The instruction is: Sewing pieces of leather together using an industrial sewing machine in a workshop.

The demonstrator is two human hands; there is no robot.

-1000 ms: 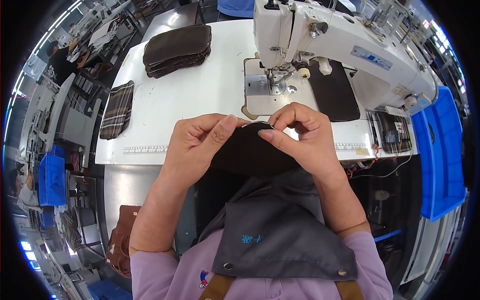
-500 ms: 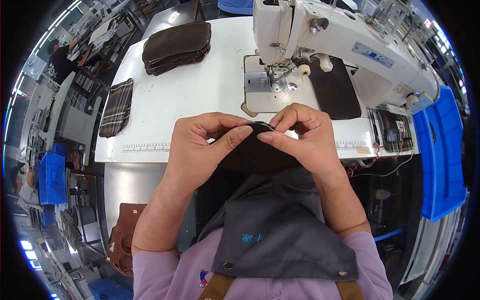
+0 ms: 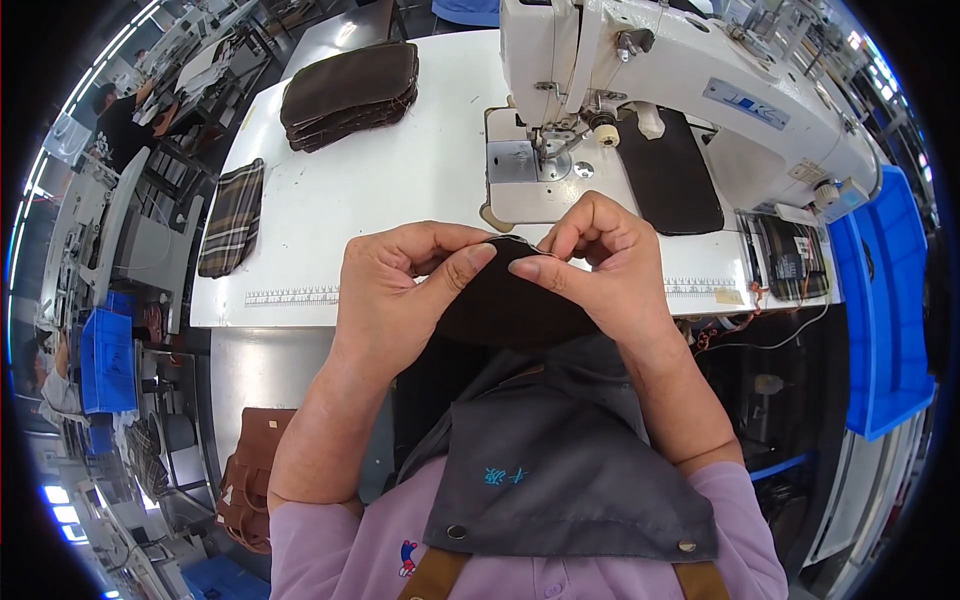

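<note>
Between my hands hangs a dark brown fabric piece (image 3: 510,300), pinched along its upper edge at the table's front edge. My left hand (image 3: 405,285) grips that edge between thumb and forefinger. A short way to the right, my right hand (image 3: 605,265) pinches the same edge, thumb toward me. A thin pale line shows along the edge between the fingertips. The piece's lower part drops below the tabletop in front of my dark apron. Just beyond my hands stands a white sewing machine (image 3: 690,75), its needle area over a metal plate (image 3: 515,163).
A stack of dark brown pieces (image 3: 350,90) lies at the back left of the white table (image 3: 440,130), with folded plaid cloth (image 3: 232,220) nearer. Another dark panel (image 3: 670,175) lies under the machine arm. A blue bin (image 3: 885,310) stands right; a brown bag (image 3: 255,470) sits lower left.
My right hand has risen slightly and shifted a little left along the fabric edge. The left hand keeps its pinch, and slightly more of the brown piece shows between the thumbs.
</note>
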